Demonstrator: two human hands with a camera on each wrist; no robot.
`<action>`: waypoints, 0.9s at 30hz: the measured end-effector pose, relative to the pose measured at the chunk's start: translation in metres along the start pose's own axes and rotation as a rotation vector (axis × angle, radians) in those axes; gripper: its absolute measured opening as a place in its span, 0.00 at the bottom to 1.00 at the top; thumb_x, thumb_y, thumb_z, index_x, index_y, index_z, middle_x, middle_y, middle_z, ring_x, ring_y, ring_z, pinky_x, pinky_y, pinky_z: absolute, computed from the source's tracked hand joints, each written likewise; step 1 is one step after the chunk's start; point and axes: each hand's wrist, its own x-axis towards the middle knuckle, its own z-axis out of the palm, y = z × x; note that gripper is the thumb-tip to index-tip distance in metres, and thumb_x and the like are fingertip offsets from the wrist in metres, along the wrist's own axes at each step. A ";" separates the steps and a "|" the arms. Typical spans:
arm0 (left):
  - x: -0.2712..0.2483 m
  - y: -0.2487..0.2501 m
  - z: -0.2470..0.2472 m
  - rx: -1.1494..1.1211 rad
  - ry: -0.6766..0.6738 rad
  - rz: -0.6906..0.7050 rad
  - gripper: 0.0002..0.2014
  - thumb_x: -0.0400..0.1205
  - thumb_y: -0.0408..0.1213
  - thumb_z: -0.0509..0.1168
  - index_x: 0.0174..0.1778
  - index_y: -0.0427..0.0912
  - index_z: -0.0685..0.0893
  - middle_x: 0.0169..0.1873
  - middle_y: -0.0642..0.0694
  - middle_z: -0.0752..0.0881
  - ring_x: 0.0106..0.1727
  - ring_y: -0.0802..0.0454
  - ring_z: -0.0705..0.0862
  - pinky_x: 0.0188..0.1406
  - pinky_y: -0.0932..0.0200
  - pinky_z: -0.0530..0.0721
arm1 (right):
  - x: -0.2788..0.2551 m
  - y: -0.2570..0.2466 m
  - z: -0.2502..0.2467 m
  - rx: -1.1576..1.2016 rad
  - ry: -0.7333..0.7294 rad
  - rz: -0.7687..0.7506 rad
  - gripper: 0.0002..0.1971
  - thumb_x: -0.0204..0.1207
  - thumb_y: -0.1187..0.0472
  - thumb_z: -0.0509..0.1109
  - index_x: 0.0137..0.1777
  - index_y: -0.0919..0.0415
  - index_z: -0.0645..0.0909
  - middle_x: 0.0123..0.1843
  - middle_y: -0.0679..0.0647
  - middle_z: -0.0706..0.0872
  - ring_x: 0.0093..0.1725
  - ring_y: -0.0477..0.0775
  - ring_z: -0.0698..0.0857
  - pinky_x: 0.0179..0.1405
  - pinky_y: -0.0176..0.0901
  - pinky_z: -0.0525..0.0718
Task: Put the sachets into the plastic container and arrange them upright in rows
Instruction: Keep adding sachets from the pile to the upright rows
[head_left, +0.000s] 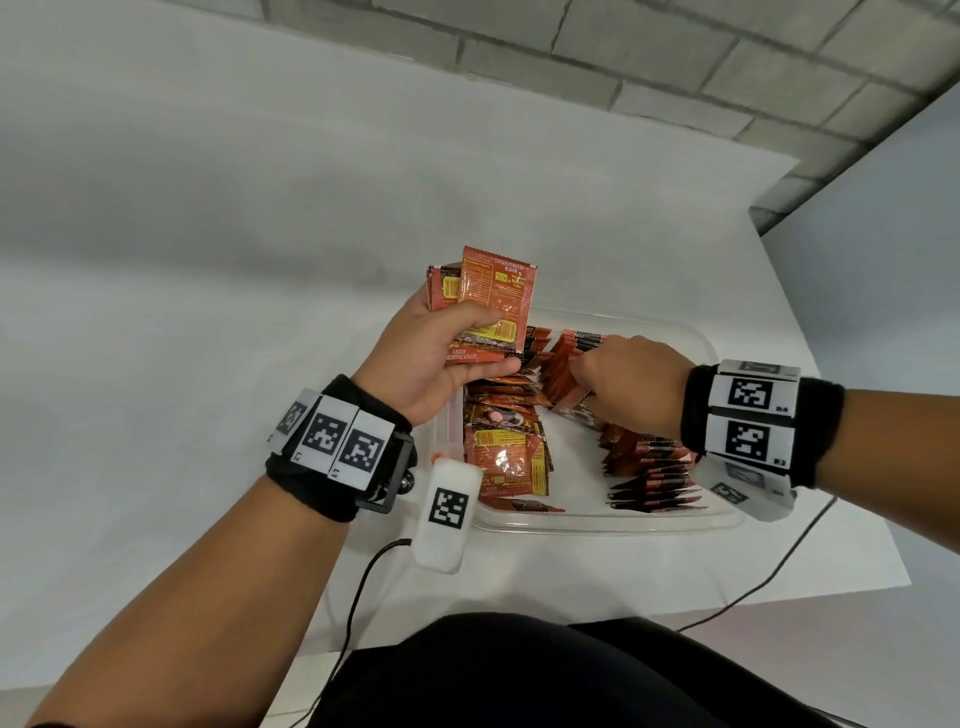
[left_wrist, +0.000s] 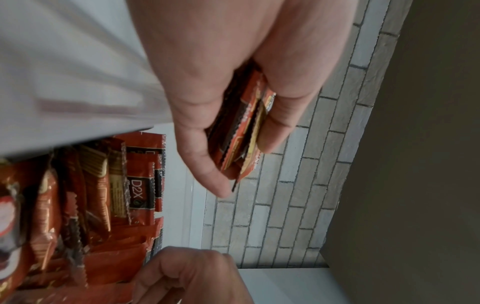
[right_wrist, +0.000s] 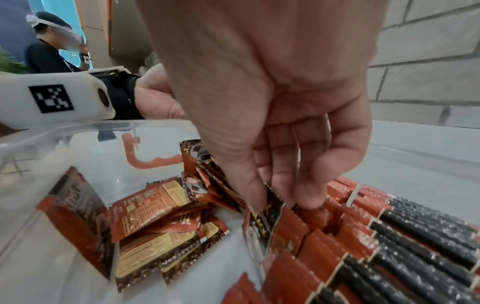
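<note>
Glossy red-brown sachets (head_left: 511, 457) with serrated ends fill the clear plastic container (head_left: 691, 332): upright rows on its right side, a loose flat heap on its left, bare floor between. The right hand (head_left: 631, 382) pinches one sachet at the rows; the left hand (head_left: 441, 353) grips a small bundle (head_left: 493, 291) above the container's far-left corner. White surface (head_left: 208, 260) surrounds the container.

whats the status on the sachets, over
Left hand grips a bunch of sachets. Right hand pinches one sachet into the upright row. Loose pile lies flat in the plastic container.
</note>
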 end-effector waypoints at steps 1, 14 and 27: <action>0.000 0.000 0.000 0.003 -0.001 0.001 0.12 0.79 0.24 0.64 0.56 0.39 0.80 0.46 0.43 0.88 0.45 0.46 0.90 0.46 0.45 0.89 | 0.001 0.001 0.000 -0.005 0.017 -0.009 0.07 0.78 0.70 0.58 0.40 0.61 0.72 0.31 0.52 0.70 0.26 0.50 0.68 0.22 0.39 0.63; -0.002 0.000 0.001 0.011 0.025 0.007 0.14 0.79 0.23 0.64 0.60 0.37 0.78 0.48 0.42 0.88 0.46 0.44 0.89 0.45 0.44 0.89 | 0.002 0.005 0.006 -0.085 0.117 -0.047 0.07 0.79 0.67 0.59 0.42 0.57 0.66 0.33 0.52 0.71 0.29 0.54 0.73 0.22 0.40 0.64; -0.005 0.000 0.004 0.046 0.039 0.019 0.13 0.79 0.23 0.64 0.59 0.37 0.79 0.46 0.43 0.88 0.46 0.45 0.89 0.47 0.42 0.89 | -0.009 0.024 0.000 -0.007 0.209 -0.020 0.11 0.80 0.49 0.64 0.50 0.58 0.74 0.42 0.53 0.82 0.37 0.56 0.80 0.32 0.43 0.75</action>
